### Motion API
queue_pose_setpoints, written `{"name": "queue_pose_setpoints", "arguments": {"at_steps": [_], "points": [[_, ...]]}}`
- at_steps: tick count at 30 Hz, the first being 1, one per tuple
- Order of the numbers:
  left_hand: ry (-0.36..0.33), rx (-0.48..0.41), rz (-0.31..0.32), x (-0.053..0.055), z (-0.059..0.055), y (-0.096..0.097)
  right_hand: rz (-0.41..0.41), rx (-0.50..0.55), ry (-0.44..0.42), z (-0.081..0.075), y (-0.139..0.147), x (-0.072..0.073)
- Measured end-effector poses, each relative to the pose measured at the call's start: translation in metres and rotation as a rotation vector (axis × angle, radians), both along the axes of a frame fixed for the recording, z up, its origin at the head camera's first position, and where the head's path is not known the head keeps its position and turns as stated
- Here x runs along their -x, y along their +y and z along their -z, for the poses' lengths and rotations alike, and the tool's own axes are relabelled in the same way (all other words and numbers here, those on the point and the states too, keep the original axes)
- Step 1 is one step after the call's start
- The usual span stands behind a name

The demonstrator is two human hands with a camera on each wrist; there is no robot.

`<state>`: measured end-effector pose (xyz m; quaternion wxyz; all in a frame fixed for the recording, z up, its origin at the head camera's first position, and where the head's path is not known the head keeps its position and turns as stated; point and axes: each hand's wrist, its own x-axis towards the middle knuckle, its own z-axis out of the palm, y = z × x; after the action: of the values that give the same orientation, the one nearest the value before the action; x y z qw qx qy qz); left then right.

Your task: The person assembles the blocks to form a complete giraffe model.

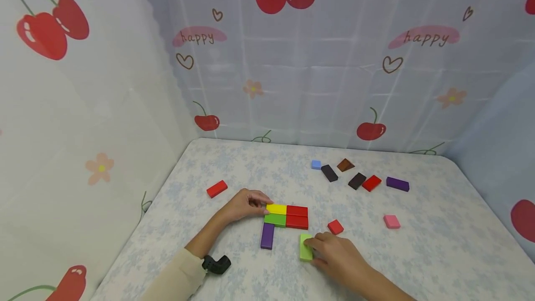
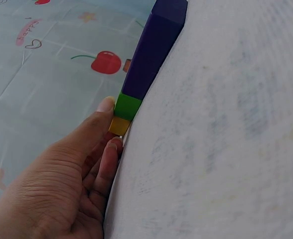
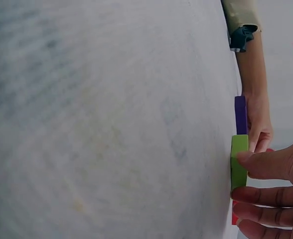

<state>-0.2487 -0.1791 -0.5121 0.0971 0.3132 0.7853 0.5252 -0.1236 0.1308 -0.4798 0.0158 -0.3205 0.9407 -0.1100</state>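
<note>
At the table's middle, a yellow block, a green block and two red blocks lie side by side as a flat rectangle. A purple block points toward me from the green one's near edge. My left hand pinches the left end of the yellow block between thumb and fingers; in the left wrist view the thumb lies against the yellow-green end. Just right of the purple block, my right hand grips a light green block, its thumb showing on it in the right wrist view.
A small red block lies beyond my right hand, a pink one farther right. Behind are a brown triangular block, two black blocks, and blue, red and purple ones. Another red block lies left.
</note>
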Motion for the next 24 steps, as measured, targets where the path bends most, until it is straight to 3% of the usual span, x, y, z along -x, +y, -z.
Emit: {"name": "queue_pose_setpoints", "arguments": {"at_steps": [24], "points": [[-0.009, 0.011, -0.006, -0.0005, -0.0037, 0.0006, 0.039, 0.000, 0.060, -0.0021, -0.0069, 0.0087]]}}
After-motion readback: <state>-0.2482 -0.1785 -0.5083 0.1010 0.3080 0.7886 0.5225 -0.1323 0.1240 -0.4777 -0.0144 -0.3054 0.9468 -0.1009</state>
